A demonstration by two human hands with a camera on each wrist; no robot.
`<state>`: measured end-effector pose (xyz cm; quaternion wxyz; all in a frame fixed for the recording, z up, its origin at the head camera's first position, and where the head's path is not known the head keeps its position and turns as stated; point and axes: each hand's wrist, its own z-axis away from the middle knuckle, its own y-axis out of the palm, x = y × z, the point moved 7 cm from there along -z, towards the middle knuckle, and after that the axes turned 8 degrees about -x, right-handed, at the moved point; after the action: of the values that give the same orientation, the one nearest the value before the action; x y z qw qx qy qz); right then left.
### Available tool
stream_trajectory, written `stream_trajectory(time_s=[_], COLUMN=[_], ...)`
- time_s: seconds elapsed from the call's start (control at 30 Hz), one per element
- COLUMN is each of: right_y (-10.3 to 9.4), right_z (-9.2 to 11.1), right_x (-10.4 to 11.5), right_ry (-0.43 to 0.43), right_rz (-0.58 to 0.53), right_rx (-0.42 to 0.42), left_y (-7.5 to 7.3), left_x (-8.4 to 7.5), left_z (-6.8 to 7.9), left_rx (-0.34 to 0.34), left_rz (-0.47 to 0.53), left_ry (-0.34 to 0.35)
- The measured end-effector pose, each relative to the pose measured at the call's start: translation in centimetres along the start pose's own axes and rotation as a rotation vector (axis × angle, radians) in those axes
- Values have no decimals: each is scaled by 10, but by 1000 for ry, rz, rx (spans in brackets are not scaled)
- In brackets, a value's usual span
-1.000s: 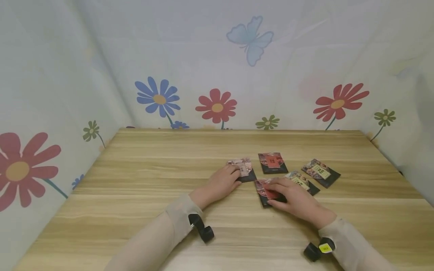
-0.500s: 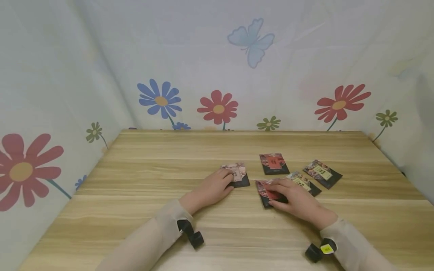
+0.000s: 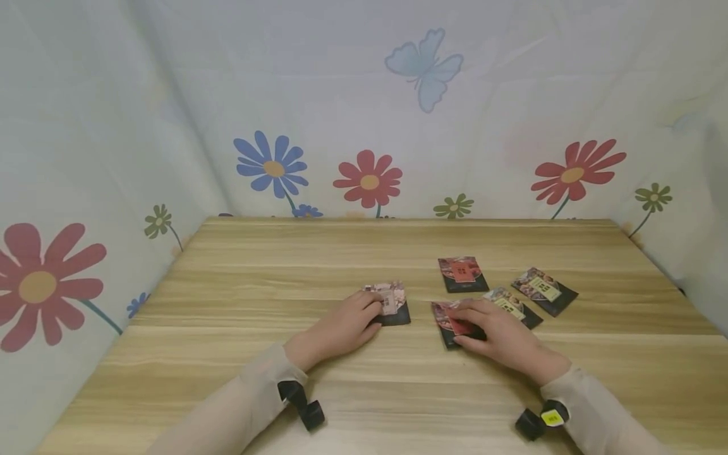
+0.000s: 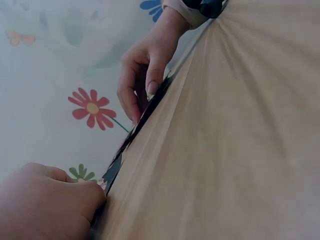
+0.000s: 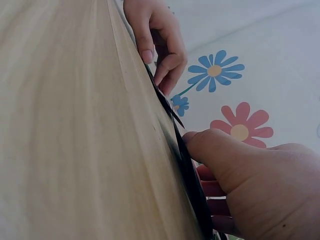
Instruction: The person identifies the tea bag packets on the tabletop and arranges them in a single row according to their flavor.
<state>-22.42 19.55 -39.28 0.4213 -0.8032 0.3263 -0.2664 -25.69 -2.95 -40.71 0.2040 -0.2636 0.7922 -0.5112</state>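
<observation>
My left hand [image 3: 341,322] holds a flat black packet with a pink label and a food picture [image 3: 399,311], fingers over its left side and thumb at the near edge. To the right, my right hand [image 3: 503,335] grips a similar red-labelled packet [image 3: 445,325], its fingers bent over the top and thumb at the near edge. That hand covers much of the packet. In the left wrist view the right hand [image 4: 150,55] bends thumb and fingers onto the thin dark packet edge. The right wrist view shows the left hand [image 5: 160,40] likewise bent onto its packet.
A second red-labelled packet [image 3: 463,274] lies behind the right hand. Two yellow-labelled packets lie to the right, one nearer packet [image 3: 512,304] partly behind the right hand and one farther packet [image 3: 545,291]. A flowered cloth [image 3: 318,95] hangs behind the wooden table [image 3: 256,253].
My left hand has drawn the pink-labelled packet left and nearer, away from the other packets. The right hand and the packets near it stay put.
</observation>
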Motion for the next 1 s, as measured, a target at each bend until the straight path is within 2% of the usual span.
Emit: stream_trajectory(time_s=[0.17,0.43,0.73,1.0], right_y=[1,1,1,1], right_z=[0,-1,-1,-1], right_x=[0,1,1,2], right_ry=[1,-5,5,-16], right_rz=[7,4,-5,-4], right_rx=[-5,-2,5,-9], left_y=[-5,-16,-22,-26], left_x=[-1,-4,-5,-7], left_z=[10,23,36,41], left_rx=[1,-45,-30,-31], left_rz=[7,24,14,10], left_ry=[21,70,79,76])
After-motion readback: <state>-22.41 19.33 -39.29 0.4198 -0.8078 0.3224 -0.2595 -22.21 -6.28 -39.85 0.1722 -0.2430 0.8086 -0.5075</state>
